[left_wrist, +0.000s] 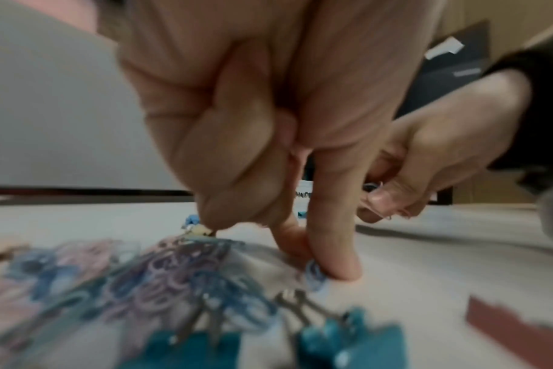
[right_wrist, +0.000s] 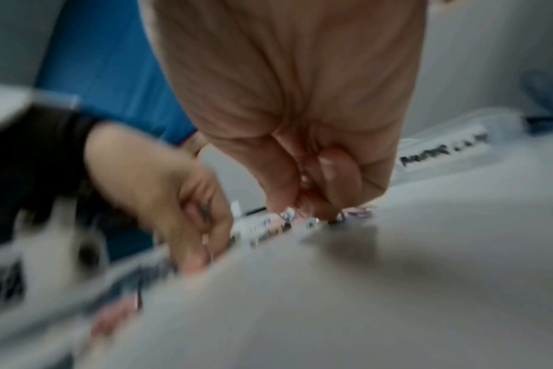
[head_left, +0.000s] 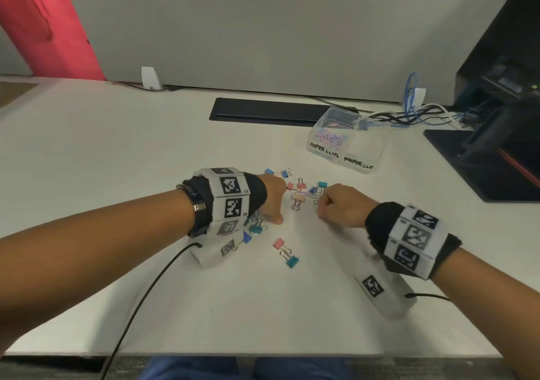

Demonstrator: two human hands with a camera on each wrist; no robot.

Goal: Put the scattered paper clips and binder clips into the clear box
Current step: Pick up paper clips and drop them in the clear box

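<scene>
My left hand [head_left: 270, 201] pinches a blue paper clip [left_wrist: 314, 273] against the surface [head_left: 117, 152]. My right hand [head_left: 340, 206] is curled, pinching paper clips. Binder clips [head_left: 286, 252] lie scattered between them. The clear box [head_left: 346, 138] sits beyond.

You get even, soft overhead light on the white desk [head_left: 87, 146], with faint shadows under both wrists. Your head view bows outward away from the desk's middle. Both wrist views smear heavily; nearest clips [left_wrist: 180, 274] blur.
</scene>
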